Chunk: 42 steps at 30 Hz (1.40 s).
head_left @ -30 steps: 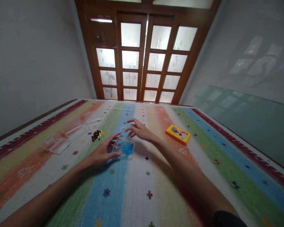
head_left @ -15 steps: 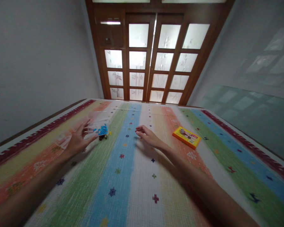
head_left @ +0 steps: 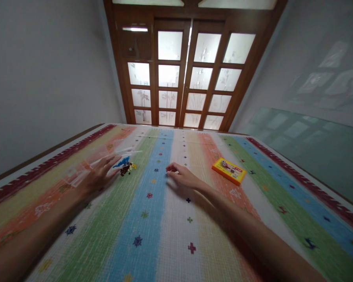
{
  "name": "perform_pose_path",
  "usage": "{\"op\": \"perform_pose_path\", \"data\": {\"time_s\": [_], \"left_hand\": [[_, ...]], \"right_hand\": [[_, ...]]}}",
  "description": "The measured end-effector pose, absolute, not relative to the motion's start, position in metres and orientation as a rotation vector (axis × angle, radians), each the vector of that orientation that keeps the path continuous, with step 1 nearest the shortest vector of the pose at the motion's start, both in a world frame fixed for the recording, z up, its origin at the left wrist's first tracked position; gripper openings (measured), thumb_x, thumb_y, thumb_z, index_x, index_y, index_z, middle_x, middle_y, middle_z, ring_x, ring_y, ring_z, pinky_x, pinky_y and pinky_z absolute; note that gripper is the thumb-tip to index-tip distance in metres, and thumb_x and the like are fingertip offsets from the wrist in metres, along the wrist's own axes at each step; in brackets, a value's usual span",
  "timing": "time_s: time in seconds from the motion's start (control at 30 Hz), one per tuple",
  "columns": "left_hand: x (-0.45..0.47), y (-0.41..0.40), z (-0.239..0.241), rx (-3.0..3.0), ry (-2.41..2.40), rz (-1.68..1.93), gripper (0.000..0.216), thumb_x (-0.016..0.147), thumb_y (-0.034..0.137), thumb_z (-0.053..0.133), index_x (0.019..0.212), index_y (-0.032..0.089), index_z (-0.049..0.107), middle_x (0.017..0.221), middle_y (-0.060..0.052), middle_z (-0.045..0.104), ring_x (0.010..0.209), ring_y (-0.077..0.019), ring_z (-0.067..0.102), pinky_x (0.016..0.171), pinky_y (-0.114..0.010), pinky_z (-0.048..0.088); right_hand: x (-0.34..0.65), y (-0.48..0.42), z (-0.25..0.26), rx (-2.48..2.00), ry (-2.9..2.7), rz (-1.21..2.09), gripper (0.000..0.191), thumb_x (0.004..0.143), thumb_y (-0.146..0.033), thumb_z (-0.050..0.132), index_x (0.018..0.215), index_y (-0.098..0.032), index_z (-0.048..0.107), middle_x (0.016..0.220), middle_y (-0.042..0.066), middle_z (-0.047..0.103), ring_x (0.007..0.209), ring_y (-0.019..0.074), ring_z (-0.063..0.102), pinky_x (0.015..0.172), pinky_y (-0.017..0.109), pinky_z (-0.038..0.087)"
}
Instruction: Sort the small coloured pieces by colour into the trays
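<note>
Left hand (head_left: 98, 176): fingers stretched out long and wrapped on a clear box (head_left: 120, 153), which it holds tipped, far rim up off the mat (head_left: 164, 235). The grip itself is motion-blurred, so I can't tell the exact finger placement.

The box is see-through plastic, shallow and flat, and only its pale edges read against the stripes. Blue pieces (head_left: 121, 161) sit at its lower lip, just above a small pile of brown and yellow pieces (head_left: 127, 169) lying on the green stripe right beside the fingertips.

Right hand (head_left: 182, 178): nothing in it, palm down on the white stripe, fingers loosely curled with the tips touching the mat. It is well apart from the box and pile.

More clear containers (head_left: 75, 176) lie behind the left hand on the orange stripe (hard to count, they are transparent and blurred).

A yellow box (head_left: 228, 170) lies flat on the orange stripe to the right of the right hand, near but not touching.

Beyond the mat is a wooden door (head_left: 182, 74) with frosted panes. A glass panel (head_left: 312, 149) leans along the right wall.
</note>
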<state>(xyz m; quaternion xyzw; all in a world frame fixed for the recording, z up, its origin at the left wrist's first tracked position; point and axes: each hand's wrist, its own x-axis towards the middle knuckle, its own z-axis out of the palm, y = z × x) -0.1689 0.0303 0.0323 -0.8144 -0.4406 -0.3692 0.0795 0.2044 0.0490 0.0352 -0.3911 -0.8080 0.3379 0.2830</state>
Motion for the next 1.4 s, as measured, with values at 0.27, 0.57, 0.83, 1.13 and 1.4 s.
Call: {"op": "perform_pose_path", "data": {"time_s": [0.27, 0.57, 0.83, 1.13, 1.4], "left_hand": [[-0.182, 0.025, 0.028, -2.613, -1.256, -0.975, 0.029, 0.091, 0.031, 0.054, 0.117, 0.032, 0.067, 0.121, -0.007, 0.068, 0.127, -0.0318, 0.059, 0.111, -0.06, 0.046], [-0.196, 0.021, 0.037, -2.529, -1.267, -1.01, 0.019, 0.091, 0.032, 0.055, 0.108, 0.033, 0.065, 0.112, -0.002, 0.069, 0.122, -0.0298, 0.062, 0.107, -0.058, 0.049], [-0.132, 0.06, 0.055, -2.431, -1.423, -1.474, 0.072, 0.076, 0.056, 0.076, 0.133, 0.023, 0.046, 0.12, -0.01, 0.062, 0.1, -0.0251, 0.07, 0.095, -0.051, 0.059], [-0.062, 0.133, 0.054, -2.807, -1.493, -1.082, 0.054, 0.074, 0.06, 0.072, 0.109, 0.02, 0.063, 0.107, -0.01, 0.071, 0.094, -0.0273, 0.07, 0.086, -0.044, 0.058], [-0.066, 0.165, 0.042, -2.797, -1.478, -0.59, 0.031, 0.082, 0.051, 0.061, 0.076, 0.021, 0.069, 0.078, -0.009, 0.072, 0.085, -0.0285, 0.067, 0.092, -0.044, 0.049]], "right_hand": [[0.208, 0.044, 0.035, -1.054, -2.19, 0.894, 0.012, 0.096, -0.02, 0.059, 0.107, -0.016, 0.063, 0.107, 0.011, 0.071, 0.098, 0.0185, 0.067, 0.089, 0.037, 0.051], [0.208, 0.042, 0.034, -1.068, -2.211, 0.9, 0.01, 0.095, -0.018, 0.061, 0.104, -0.015, 0.064, 0.104, 0.01, 0.072, 0.094, 0.0179, 0.067, 0.087, 0.035, 0.052], [0.209, 0.041, 0.033, -1.09, -2.255, 0.899, 0.009, 0.091, -0.014, 0.064, 0.099, -0.015, 0.067, 0.102, 0.01, 0.073, 0.09, 0.018, 0.067, 0.084, 0.033, 0.052], [0.253, 0.009, 0.048, -1.082, -2.392, 0.651, 0.012, 0.091, -0.015, 0.059, 0.1, -0.015, 0.068, 0.104, 0.011, 0.07, 0.095, 0.0201, 0.065, 0.086, 0.035, 0.051], [0.356, 0.0, 0.055, -1.291, -2.388, 0.168, 0.013, 0.094, -0.02, 0.054, 0.098, -0.018, 0.067, 0.106, 0.012, 0.067, 0.103, 0.0256, 0.061, 0.095, 0.042, 0.046]]}}
